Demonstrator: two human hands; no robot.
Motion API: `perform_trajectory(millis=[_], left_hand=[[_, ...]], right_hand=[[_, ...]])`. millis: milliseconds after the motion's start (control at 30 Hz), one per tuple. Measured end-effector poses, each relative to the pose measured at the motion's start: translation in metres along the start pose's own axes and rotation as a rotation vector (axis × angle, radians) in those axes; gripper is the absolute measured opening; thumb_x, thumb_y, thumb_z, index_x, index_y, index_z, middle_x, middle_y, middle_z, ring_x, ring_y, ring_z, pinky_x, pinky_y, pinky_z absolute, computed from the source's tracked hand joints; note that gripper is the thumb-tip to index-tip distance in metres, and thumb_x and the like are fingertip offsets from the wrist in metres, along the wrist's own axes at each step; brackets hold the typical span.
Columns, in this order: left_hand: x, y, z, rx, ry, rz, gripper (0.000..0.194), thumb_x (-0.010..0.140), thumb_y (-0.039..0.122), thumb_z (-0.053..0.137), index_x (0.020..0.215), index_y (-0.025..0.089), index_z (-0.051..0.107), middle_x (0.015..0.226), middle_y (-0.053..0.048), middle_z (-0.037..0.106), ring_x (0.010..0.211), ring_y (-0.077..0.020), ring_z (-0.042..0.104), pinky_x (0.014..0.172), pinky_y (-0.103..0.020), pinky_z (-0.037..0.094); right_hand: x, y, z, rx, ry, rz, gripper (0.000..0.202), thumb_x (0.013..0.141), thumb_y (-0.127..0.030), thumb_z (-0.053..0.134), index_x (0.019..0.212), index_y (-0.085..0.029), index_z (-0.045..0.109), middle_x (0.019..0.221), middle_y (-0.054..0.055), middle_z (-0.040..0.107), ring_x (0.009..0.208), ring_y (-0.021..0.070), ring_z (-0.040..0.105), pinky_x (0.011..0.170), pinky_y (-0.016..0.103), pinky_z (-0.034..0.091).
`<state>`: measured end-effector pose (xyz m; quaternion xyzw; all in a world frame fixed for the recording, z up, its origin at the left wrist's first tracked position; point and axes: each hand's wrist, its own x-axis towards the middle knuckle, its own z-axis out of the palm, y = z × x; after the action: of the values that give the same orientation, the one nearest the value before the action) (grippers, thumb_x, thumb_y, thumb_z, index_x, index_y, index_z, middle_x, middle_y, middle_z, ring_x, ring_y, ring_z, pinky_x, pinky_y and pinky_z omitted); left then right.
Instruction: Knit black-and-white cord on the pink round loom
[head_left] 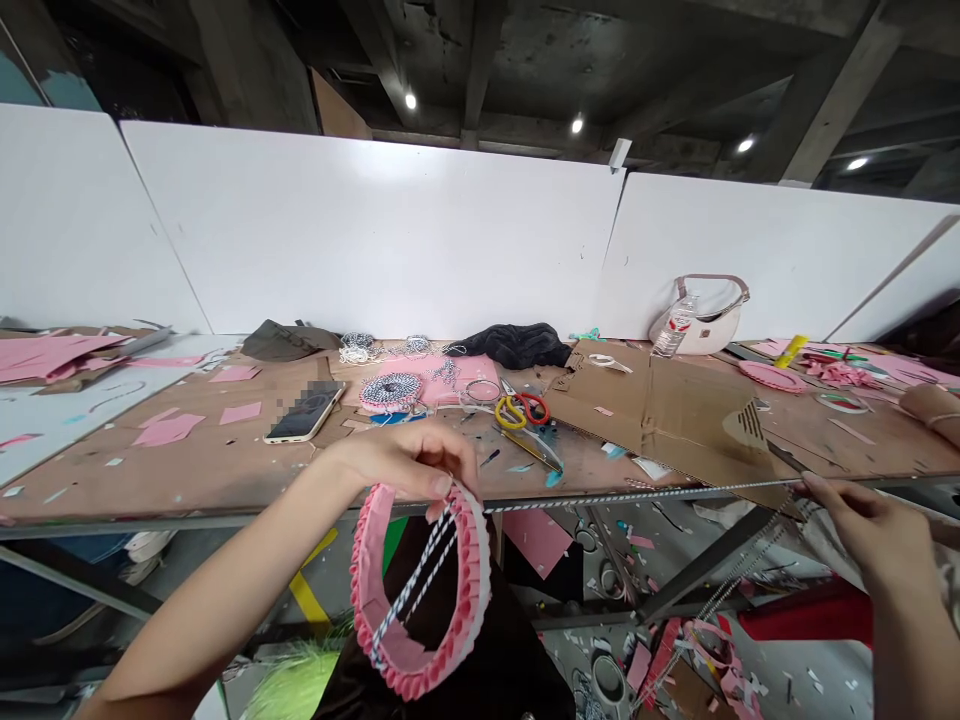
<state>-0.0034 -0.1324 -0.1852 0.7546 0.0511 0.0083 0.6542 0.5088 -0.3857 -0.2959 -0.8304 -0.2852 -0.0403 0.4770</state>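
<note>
My left hand [416, 460] is closed on the top of a pink ring [471, 610], which has a pleated ruffle round its edge and a white outer side. A black-and-white cord [615, 498] crosses the inside of the ring in slanting strands. From the ring's top it runs taut to the right, into the pinched fingers of my right hand [870, 530]. Beyond that hand, a loose length of the cord hangs below the table edge. The ring is held upright in front of the table, over my lap.
On the table [247, 470] lie a phone [306, 412], scissors [525, 410], a coil of cord [391, 390], cardboard [660, 400] and pink paper scraps [171, 429]. A white bag [712, 325] and bottle [675, 325] stand at the back. Another person's arm [934, 408] rests at far right.
</note>
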Motion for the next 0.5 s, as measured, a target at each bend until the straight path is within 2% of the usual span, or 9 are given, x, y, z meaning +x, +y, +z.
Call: perform_trajectory(millis=[100, 200, 267, 400, 500], left_hand=[[-0.001, 0.000, -0.001, -0.072, 0.033, 0.015, 0.044, 0.063, 0.057, 0.081, 0.084, 0.019, 0.072, 0.067, -0.007, 0.069, 0.050, -0.0143, 0.054, 0.051, -0.027, 0.046], [-0.002, 0.000, -0.002, -0.124, 0.052, 0.053, 0.041, 0.061, 0.049, 0.085, 0.085, 0.018, 0.073, 0.066, -0.004, 0.066, 0.050, -0.0117, 0.051, 0.049, -0.024, 0.043], [-0.001, 0.000, -0.001, -0.152, 0.077, 0.077, 0.039, 0.063, 0.048, 0.085, 0.083, 0.017, 0.072, 0.064, -0.002, 0.064, 0.049, -0.0102, 0.049, 0.048, -0.023, 0.041], [0.004, 0.000, 0.003, -0.060, 0.139, 0.079, 0.034, 0.068, 0.045, 0.082, 0.083, 0.016, 0.071, 0.071, -0.003, 0.066, 0.057, -0.0112, 0.054, 0.052, -0.022, 0.043], [0.008, 0.004, 0.005, 0.047, 0.172, 0.082, 0.024, 0.073, 0.034, 0.080, 0.085, 0.016, 0.069, 0.081, -0.003, 0.068, 0.067, -0.0116, 0.058, 0.061, -0.022, 0.046]], right_hand=[[-0.003, -0.005, 0.013, 0.089, -0.035, 0.048, 0.015, 0.060, -0.043, 0.080, 0.064, -0.030, 0.076, 0.074, 0.009, 0.072, 0.083, 0.0318, 0.066, 0.070, 0.041, 0.044], [-0.005, -0.004, 0.016, 0.104, -0.068, 0.084, 0.015, 0.060, -0.043, 0.080, 0.063, -0.030, 0.076, 0.074, 0.010, 0.073, 0.087, 0.0330, 0.067, 0.073, 0.041, 0.046], [-0.006, 0.002, 0.014, 0.135, -0.044, 0.079, 0.017, 0.058, -0.045, 0.082, 0.063, -0.030, 0.076, 0.076, 0.009, 0.073, 0.087, 0.0311, 0.068, 0.070, 0.039, 0.048], [-0.007, 0.017, 0.006, 0.154, 0.016, 0.080, 0.030, 0.053, -0.059, 0.081, 0.059, -0.031, 0.074, 0.072, 0.012, 0.072, 0.072, 0.0289, 0.069, 0.055, 0.036, 0.048], [-0.008, 0.026, 0.003, 0.045, -0.077, 0.009, 0.036, 0.051, -0.066, 0.077, 0.060, -0.032, 0.076, 0.076, 0.014, 0.073, 0.075, 0.0346, 0.069, 0.056, 0.042, 0.047]])
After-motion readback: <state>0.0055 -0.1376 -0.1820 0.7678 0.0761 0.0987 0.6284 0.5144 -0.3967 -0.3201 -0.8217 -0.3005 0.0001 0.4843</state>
